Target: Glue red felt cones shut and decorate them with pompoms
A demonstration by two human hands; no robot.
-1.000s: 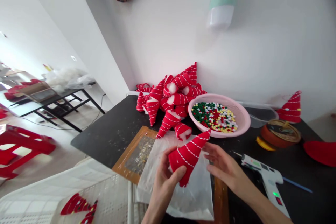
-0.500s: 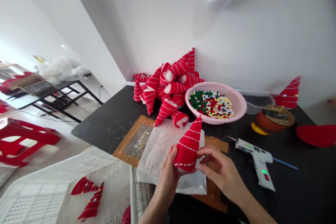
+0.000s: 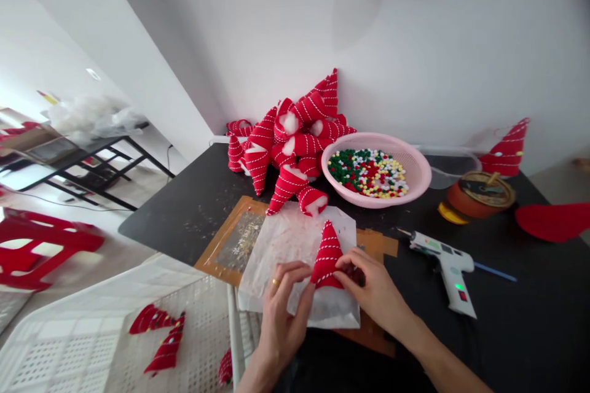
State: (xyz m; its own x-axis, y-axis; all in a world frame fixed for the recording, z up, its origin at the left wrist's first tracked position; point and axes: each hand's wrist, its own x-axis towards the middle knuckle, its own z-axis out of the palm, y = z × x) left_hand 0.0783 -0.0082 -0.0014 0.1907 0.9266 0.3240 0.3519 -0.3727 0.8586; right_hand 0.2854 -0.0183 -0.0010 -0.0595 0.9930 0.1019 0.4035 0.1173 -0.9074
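A red knitted cone (image 3: 326, 255) with white twisted stripes rests on white paper (image 3: 271, 258), its tip pointing away from me. My left hand (image 3: 288, 298) pinches the cone's lower left edge between thumb and fingers. On the other side, my right hand (image 3: 366, 276) has its thumb and fingertips closed on the lower right edge. Just beyond lies a pile of similar stuffed red cones (image 3: 295, 141), white filling showing at several open ends. A pink basket (image 3: 419, 175) of small red, green, white and yellow pompoms (image 3: 369, 173) stands behind my right hand.
To the right lie a white glue gun (image 3: 449, 267) with a green light and blue stick, a round amber-and-brown container (image 3: 482, 196), and red felt (image 3: 548, 221). A decorated cone (image 3: 507, 150) stands behind. At lower left, a white crate (image 3: 110, 344) holds decorated red cones (image 3: 168, 347).
The red cone has come down from its raised, tilted hold onto the white paper. My left hand has turned over to its left edge, and my right hand now touches its right edge.
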